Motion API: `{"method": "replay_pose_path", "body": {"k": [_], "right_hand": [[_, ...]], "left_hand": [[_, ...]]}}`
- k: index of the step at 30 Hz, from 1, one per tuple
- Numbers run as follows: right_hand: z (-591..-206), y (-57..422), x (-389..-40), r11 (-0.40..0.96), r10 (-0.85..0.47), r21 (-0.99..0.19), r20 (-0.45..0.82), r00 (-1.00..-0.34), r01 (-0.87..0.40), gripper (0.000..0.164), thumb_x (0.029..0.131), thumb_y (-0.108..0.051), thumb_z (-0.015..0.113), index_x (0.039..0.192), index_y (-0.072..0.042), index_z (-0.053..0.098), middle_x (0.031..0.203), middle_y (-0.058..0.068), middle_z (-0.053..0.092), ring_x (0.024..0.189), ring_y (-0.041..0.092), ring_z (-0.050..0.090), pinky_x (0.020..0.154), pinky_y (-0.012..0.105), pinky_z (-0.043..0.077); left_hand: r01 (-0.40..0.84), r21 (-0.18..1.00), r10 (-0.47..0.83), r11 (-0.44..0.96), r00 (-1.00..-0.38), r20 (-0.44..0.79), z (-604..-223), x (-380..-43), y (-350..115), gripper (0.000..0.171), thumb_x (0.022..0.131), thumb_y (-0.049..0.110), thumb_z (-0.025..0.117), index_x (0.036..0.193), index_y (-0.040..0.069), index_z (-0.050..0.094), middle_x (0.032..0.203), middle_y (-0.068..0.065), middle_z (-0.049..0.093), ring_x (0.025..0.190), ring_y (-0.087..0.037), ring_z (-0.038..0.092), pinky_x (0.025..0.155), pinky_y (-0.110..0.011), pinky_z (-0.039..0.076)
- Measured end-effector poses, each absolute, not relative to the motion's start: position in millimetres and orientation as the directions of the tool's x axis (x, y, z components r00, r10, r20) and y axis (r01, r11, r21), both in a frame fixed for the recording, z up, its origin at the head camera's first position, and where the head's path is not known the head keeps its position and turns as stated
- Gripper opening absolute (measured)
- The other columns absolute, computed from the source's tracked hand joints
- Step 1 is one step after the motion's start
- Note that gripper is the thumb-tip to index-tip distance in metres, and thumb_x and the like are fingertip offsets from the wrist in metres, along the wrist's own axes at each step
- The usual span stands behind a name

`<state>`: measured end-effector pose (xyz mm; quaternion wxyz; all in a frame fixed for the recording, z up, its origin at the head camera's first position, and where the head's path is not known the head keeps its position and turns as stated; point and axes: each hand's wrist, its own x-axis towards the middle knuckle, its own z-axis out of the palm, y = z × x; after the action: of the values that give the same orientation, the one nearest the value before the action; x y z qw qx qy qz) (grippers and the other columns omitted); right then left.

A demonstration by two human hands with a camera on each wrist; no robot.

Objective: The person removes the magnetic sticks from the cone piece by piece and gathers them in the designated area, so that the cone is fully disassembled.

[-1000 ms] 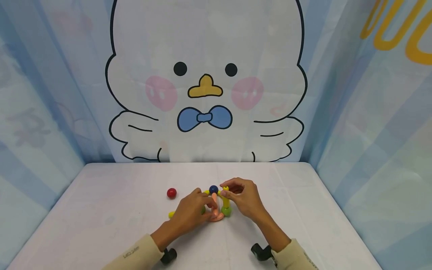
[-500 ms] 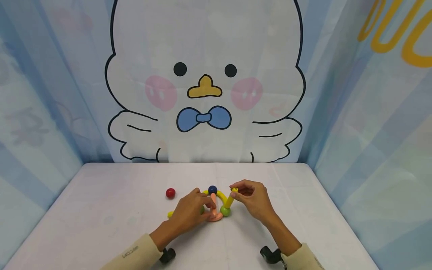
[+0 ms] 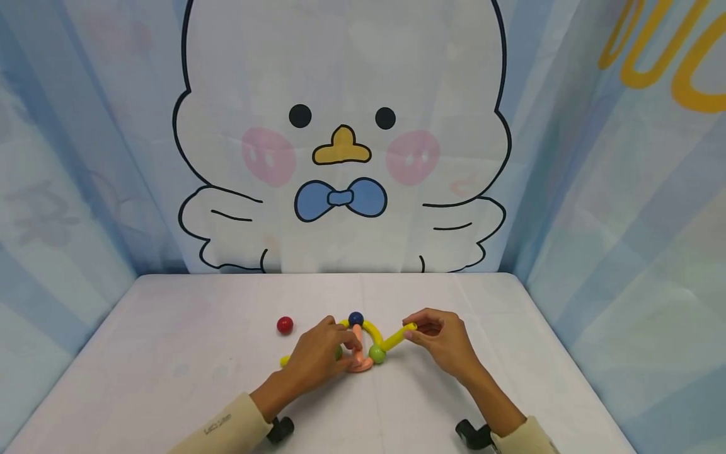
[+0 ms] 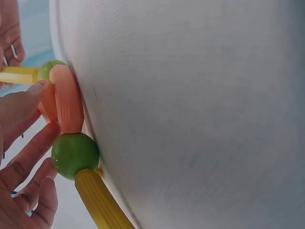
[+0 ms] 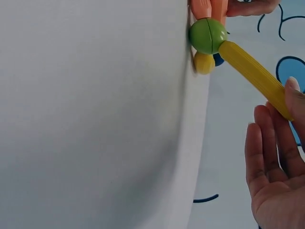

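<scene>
My right hand point(image 3: 445, 340) pinches the free end of a yellow stick point(image 3: 399, 338) between thumb and fingers. The stick's other end meets a light green ball point(image 3: 377, 354) and slants up from it. My left hand point(image 3: 320, 350) pinches a straight salmon stick point(image 4: 48, 105) just above the table. A curved salmon stick point(image 4: 67, 100) lies low, linking the light green ball to a second, darker green ball point(image 4: 75, 156). Another yellow stick point(image 4: 102, 200) extends from that ball. Behind, a blue ball point(image 3: 356, 320) joins curved yellow sticks point(image 3: 373, 330). My left hand partly hides the figure.
A loose red ball point(image 3: 285, 325) lies left of the figure on the white table point(image 3: 198, 378). A cloth backdrop with a cartoon bird point(image 3: 346, 239) stands behind the table's far edge. Dark wrist cameras point(image 3: 473, 435) hang beneath both sleeves.
My right hand has moved right and slightly down, tilting the yellow stick from upright to a low rightward slant about the light green ball. My left hand stays in place.
</scene>
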<state>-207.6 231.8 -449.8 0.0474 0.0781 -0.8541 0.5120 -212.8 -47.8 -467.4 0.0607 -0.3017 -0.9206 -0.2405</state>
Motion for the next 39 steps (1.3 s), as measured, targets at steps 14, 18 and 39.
{"method": "replay_pose_path", "body": {"k": [14,18,39], "right_hand": [[-460.2,251.4,-208.2,0.654,-0.075,-0.750,0.063,-0.995,-0.097,0.017,0.084,-0.006,0.089,0.096,-0.016,0.083,0.096,-0.003,0.080,0.084,0.011,0.067,0.077,0.019,0.058],[-463.9,253.7,-208.6,0.688,-0.092,-0.721,0.030,-0.995,-0.085,0.018,0.083,-0.004,0.089,0.092,-0.019,0.082,0.092,-0.005,0.078,0.084,0.010,0.066,0.076,0.020,0.056],[-469.2,245.4,-209.4,0.764,-0.153,-0.631,0.025,-0.988,-0.135,0.023,0.081,-0.006,0.091,0.095,-0.022,0.082,0.095,-0.011,0.078,0.093,0.010,0.066,0.084,0.029,0.057]], "left_hand": [[0.599,0.404,0.523,0.691,-0.801,0.293,-468.9,-212.9,-49.0,0.018,0.086,0.033,0.090,0.099,0.024,0.082,0.096,0.012,0.080,0.083,-0.006,0.043,0.066,-0.018,0.039],[0.598,0.398,0.522,0.696,-0.802,0.292,-469.3,-213.4,-48.7,0.018,0.086,0.033,0.090,0.099,0.024,0.082,0.096,0.012,0.080,0.083,-0.006,0.043,0.065,-0.018,0.039],[0.594,0.386,0.515,0.706,-0.804,0.295,-468.4,-214.0,-53.1,0.026,0.085,0.033,0.092,0.106,0.024,0.081,0.101,0.009,0.079,0.088,-0.007,0.048,0.070,-0.020,0.045]]}}
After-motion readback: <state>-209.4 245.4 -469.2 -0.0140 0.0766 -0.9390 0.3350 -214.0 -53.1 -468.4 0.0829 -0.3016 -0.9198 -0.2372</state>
